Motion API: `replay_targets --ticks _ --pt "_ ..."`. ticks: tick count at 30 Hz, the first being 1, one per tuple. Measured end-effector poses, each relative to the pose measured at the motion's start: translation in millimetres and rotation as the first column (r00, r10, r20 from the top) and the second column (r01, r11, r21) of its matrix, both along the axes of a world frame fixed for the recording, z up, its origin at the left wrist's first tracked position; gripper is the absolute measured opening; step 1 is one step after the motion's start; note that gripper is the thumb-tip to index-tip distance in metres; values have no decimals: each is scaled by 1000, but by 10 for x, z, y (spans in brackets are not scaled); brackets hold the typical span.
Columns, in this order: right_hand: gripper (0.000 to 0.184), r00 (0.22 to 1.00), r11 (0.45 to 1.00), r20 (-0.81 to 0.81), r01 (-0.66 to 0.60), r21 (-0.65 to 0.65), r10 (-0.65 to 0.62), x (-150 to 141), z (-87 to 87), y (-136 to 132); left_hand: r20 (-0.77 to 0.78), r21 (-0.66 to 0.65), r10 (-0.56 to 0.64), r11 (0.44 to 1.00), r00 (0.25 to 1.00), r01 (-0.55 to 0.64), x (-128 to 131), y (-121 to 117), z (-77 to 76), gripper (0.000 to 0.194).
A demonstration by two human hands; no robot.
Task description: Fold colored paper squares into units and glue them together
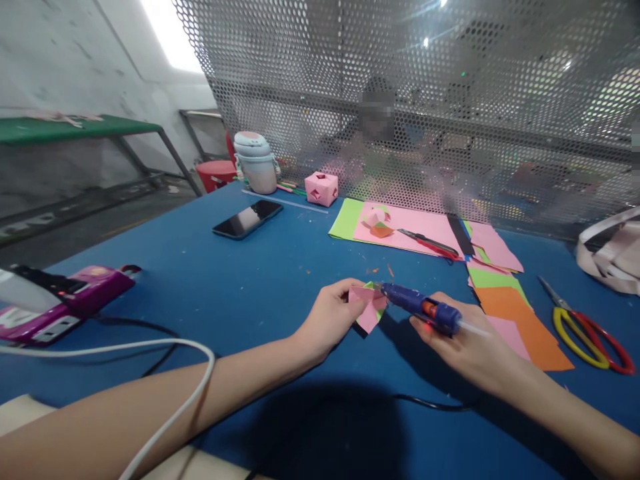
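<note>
Between the thumb and fingers of my left hand (325,317) is a folded paper piece (369,312), pink with green edges. My right hand (463,340) grips a blue hot glue gun (417,307), with a clear glue stick jutting from its back end. The gun's nozzle points left and meets, or nearly meets, the top right edge of the folded paper; I cannot tell whether glue is on it. A red light glows on the gun. Small orange paper scraps (391,271) lie just beyond my hands on the blue table (280,280).
A phone (249,219), a lidded cup (256,163) and a pink paper cube (321,189) stand toward the back. Coloured sheets (520,320), a utility knife (430,244) and scissors (590,333) lie right. A purple power strip (65,303) and white cable (193,393) are left. A perforated metal panel (310,87) rises behind.
</note>
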State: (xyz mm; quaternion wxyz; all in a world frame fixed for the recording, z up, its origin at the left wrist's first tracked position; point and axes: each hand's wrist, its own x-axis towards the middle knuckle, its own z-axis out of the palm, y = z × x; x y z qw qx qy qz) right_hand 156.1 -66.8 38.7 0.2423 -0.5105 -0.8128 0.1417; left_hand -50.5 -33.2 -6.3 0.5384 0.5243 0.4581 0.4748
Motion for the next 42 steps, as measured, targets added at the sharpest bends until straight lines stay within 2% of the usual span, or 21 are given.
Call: replay_targets --ticks 3,6,10,13,16,18,20,22,23,25,26,27,31,36,42 --pt "22 989 998 -133 66 -24 -68 37 15 58 12 -10 27 1000 1000 -27 -9 5 -1 12" --pt "32 972 989 -185 139 -51 -146 125 -57 220 -6 -37 61 997 998 -61 -13 12 5 11" --pt "39 962 972 -138 234 -39 -237 228 -310 489 -23 -52 50 997 998 -52 -7 3 26 11" --pt "44 970 970 18 240 23 -241 264 -418 596 -27 -87 47 995 999 -49 2 -18 37 13" --pt "48 936 972 273 191 135 -222 340 -295 550 25 -119 27 993 999 -24 9 -39 30 14" --pt "50 865 964 441 158 213 -239 411 -110 428 64 -135 12 991 998 -3 14 -50 23 14" --pt "49 817 959 518 138 248 -251 441 91 258 89 -149 4 989 996 9 25 -62 24 14" --pt "42 883 987 450 75 144 -133 378 238 87 103 -162 2 987 995 15 43 -85 39 13" --pt "36 934 998 355 26 50 -42 309 273 18 108 -164 -2 986 994 20 54 -101 51 13" --pt "20 994 999 105 -11 -50 16 121 253 -62 108 -153 -24 987 994 41 79 -146 79 13" --pt "14 1000 999 -19 -4 -42 3 22 201 -70 94 -144 -39 988 995 52 92 -172 92 13" --pt "16 992 999 -126 5 -45 -11 -69 130 -61 72 -136 -53 989 996 63 104 -197 103 13" --pt "14 901 969 -433 -83 -233 -27 -260 -181 47 -27 -137 -84 987 996 79 147 -269 100 12" --pt "14 843 939 -530 -107 -327 -89 -257 -332 89 -52 -162 -94 983 994 84 176 -266 50 10" --pt "12 847 958 -525 -79 -277 -82 -268 -355 59 -32 -152 -112 983 993 106 177 -258 85 14"
